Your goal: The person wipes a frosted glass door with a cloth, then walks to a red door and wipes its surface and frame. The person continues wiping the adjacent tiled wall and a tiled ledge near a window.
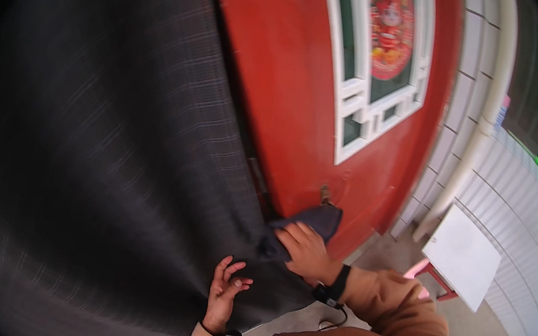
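A dark grey plaid fabric curtain (pixel 151 143) hangs across the left half of the head view. My right hand (pixel 306 253) is closed on a bunched dark cloth (pixel 323 221) at the curtain's edge; whether this is a fold of the curtain itself cannot be told. Just beyond the cloth is a metal lock fitting (pixel 325 194) on a red door (pixel 285 119). My left hand (pixel 224 291) is raised in front of the curtain with its fingers apart and curled, holding nothing.
The door has a white-framed window (pixel 352 123) bearing a round red sticker (pixel 391 32). To the right are a white-tiled wall (pixel 469 56), a pale vertical pipe (pixel 479 138) and a white-topped small table (pixel 462 254) with red legs on the concrete floor (pixel 475 334).
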### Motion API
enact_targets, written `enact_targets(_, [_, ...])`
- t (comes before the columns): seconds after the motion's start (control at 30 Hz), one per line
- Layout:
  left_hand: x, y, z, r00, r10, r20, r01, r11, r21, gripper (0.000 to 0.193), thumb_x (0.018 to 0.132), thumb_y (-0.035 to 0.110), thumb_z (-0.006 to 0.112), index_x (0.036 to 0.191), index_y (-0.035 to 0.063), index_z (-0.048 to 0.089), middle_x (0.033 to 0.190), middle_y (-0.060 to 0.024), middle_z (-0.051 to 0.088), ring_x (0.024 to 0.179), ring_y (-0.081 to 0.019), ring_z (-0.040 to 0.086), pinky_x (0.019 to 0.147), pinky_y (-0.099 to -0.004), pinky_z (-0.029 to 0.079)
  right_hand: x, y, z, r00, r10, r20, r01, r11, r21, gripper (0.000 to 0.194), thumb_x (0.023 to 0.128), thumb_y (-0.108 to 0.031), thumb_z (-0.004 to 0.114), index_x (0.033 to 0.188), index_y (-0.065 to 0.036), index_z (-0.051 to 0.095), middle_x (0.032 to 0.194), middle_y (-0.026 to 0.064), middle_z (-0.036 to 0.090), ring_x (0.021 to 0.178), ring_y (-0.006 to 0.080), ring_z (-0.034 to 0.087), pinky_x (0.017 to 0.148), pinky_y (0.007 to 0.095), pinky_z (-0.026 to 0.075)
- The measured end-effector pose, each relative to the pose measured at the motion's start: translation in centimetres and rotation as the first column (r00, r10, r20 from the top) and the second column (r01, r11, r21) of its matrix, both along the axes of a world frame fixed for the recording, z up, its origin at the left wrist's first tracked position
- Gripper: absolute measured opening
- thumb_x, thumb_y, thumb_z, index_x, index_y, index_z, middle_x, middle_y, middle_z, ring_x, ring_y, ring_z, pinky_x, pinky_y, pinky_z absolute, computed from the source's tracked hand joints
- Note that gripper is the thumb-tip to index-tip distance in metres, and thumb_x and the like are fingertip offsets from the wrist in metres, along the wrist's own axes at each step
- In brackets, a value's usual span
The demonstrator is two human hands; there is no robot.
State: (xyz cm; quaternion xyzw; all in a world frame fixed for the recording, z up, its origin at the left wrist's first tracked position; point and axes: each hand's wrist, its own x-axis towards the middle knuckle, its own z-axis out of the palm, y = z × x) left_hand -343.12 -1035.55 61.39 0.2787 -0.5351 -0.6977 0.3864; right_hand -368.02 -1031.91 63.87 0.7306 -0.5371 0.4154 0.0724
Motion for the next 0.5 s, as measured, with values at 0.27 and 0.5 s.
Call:
enact_targets(0.27, [5.6, -1.0, 1.1, 0.943, 0.333, -0.008, -0.333, 0.939, -0.080, 0.071, 0.088, 0.006, 0.063, 0.148, 0.0076, 0.026, 0.145, -0.0109, 0.039, 0.104, -0.0175, 0.060, 0.086, -0.0267, 0.048, -0.2, -1.1, 2.5, 0.999, 0.014, 0.040, -0.004, 0.967, -0.255, 0.043, 0.069, -0.012, 0.067, 0.109, 0.000, 0.058, 0.097, 0.0161, 0.058, 0.086, 0.0363, 0.058, 0.076, 0.0422, 0.048])
enact_targets(0.5, [6.9, -2.1, 1.4, 0.888, 0.459, -0.017, -0.458, 0.882, -0.113, 0.067, 0.089, 0.010, 0.064, 0.147, 0.0072, 0.030, 0.144, -0.0094, 0.041, 0.106, -0.0170, 0.058, 0.087, -0.0262, 0.046, -2.4, -6.6, 22.2, 0.978, -0.173, 0.119, 0.199, 0.576, -0.793, 0.054, 0.067, -0.010, 0.077, 0.115, 0.001, 0.056, 0.121, 0.0183, 0.050, 0.104, 0.0374, 0.053, 0.088, 0.0415, 0.043])
